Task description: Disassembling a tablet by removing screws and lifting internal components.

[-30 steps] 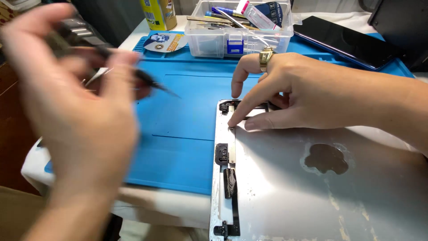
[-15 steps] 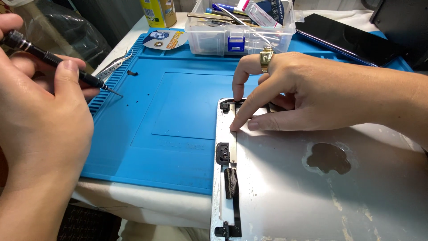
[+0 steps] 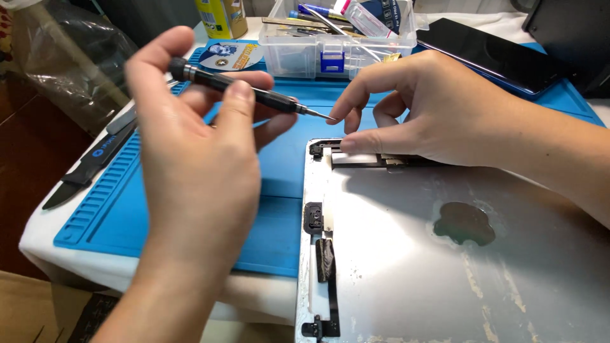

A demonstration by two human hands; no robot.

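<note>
Left hand (image 3: 190, 159): bare, no glove, no ring on the fingers in view, no watch or band at the wrist. Forearm bare to the lower frame edge; no sleeve visible. Nails short and unpainted.

Right hand (image 3: 438, 111): bare, no glove. No ring can be made out from this angle (the finger bases are turned away from the camera). Forearm bare to the right frame edge; no sleeve or wristband visible. Nails short and unpainted.

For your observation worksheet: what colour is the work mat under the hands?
Blue; the work mat shows best in the head view.
</note>
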